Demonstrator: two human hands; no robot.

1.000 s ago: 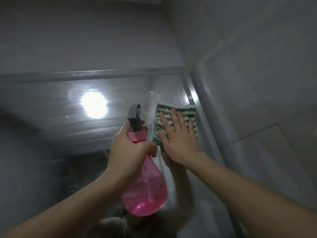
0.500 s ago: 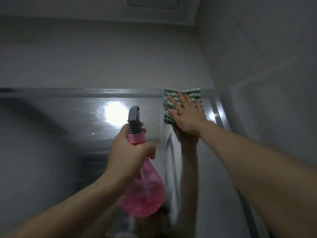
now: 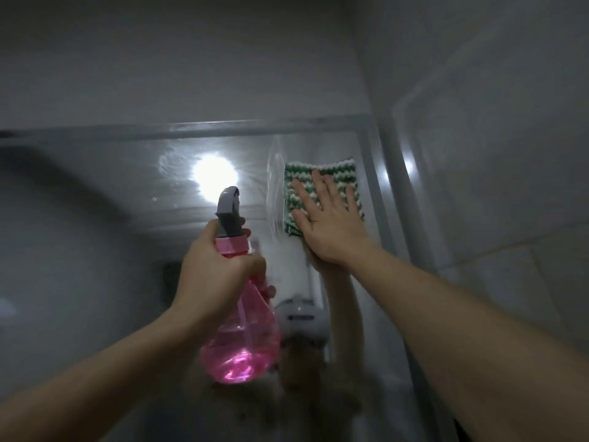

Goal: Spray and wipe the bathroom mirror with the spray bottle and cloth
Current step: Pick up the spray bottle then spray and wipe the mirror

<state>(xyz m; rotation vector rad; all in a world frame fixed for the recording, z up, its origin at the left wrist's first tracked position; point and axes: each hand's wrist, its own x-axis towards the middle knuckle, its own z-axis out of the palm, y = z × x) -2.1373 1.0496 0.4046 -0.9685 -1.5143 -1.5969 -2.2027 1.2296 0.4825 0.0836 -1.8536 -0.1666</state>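
Pink spray bottle (image 3: 237, 327) gripped by left hand (image 3: 216, 275), right hand (image 3: 331, 224) flat on cloth (image 3: 322, 173)

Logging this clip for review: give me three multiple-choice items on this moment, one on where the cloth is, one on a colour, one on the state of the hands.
1. Where is the cloth?
A. draped over the bottle
B. flat on the mirror near its upper right corner
C. lying on a shelf

2. What colour is the body of the spray bottle?
A. blue
B. yellow
C. pink

3. What is the left hand doing?
A. gripping the bottle's neck
B. hanging empty
C. pressing the cloth

Answers: 1 B, the right hand presses it flat against the glass beside the frame; 2 C, translucent pink with a grey trigger head; 3 A, its fingers wrap the neck below the trigger.
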